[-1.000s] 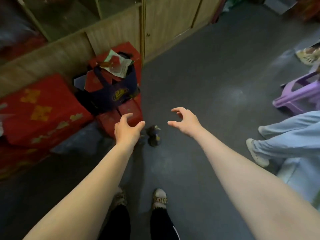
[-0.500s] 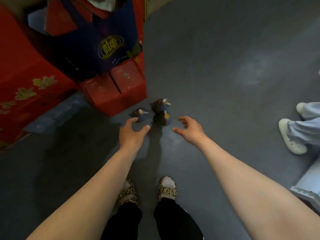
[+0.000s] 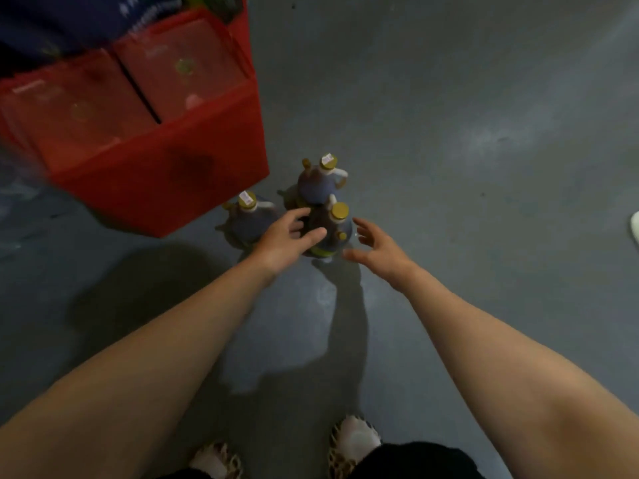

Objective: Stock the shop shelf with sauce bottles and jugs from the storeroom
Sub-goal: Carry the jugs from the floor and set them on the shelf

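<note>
Three dark sauce jugs on the grey floor (image 3: 449,98), clustered just beside the corner of a red box (image 3: 166,188). Nearest jug (image 3: 332,233), yellow cap and small yellow side cap, upright between the two hands. Far jug (image 3: 320,184) directly behind it, touching or nearly so, pale handle to the right, a small sticker on its cap. Left jug (image 3: 250,219) a little apart, close to the box wall, likewise stickered on the cap. Sticker print too small and blurred to read; no brand legible on any jug.

Left hand (image 3: 287,240) over the gap between left and nearest jug, fingers spread and loosely bent, thumb reaching toward the nearest jug's shoulder; contact possible but not certain, nothing gripped. Right hand (image 3: 377,250) just beside the nearest jug on its other side, fingers apart and relaxed, holding nothing, not yet touching.

Red box topped with clear-windowed lids showing faint round marks, unreadable. Dark blue fabric (image 3: 69,19) above it at the frame's top edge, white lettering smeared beyond reading. Leopard-print slippers (image 3: 352,444) at the bottom edge, a pale shoe tip (image 3: 635,226) at the far right.

Progress, judging from this: early in a carrying trip. All three jugs on the storeroom floor, none lifted, no shelf anywhere in view. Left to do: grasp, lift, carry out, place on the shelf.
</note>
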{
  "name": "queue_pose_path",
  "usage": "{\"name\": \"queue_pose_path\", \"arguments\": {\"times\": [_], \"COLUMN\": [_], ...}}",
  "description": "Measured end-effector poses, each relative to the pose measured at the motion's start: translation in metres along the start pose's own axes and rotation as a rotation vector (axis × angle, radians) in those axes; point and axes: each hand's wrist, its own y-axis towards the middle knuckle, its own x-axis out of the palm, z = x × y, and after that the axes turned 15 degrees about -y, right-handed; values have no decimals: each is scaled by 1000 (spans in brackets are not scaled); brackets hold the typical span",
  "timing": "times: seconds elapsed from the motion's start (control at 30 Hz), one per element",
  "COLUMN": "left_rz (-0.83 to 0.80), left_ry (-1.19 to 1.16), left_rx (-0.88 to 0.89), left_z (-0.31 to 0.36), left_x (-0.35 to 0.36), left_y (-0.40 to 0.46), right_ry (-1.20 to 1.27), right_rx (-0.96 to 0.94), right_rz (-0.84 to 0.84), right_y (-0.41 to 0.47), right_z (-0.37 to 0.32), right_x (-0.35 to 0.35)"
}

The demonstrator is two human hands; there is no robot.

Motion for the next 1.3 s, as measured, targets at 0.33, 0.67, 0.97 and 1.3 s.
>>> {"name": "queue_pose_path", "arguments": {"times": [0.33,0.67,0.97,1.3], "left_rz": [-151,-140,17,113], "left_ry": [66,-124,-266,-342], "left_rx": [214,297,205,195], "left_z": [-53,-69,-67,-31], "left_x": [-16,-24,-19,-20], "left_y": [10,10,-8,-32], "right_ry": [-83,35,309,541], "right_rx": [-153,-181,-136,-106], "right_rz": [-114,-2,-243,-517], "right_y": [11,22,13,-15], "right_z": [31,33,48,21], "right_x": [41,55,72,59]}}
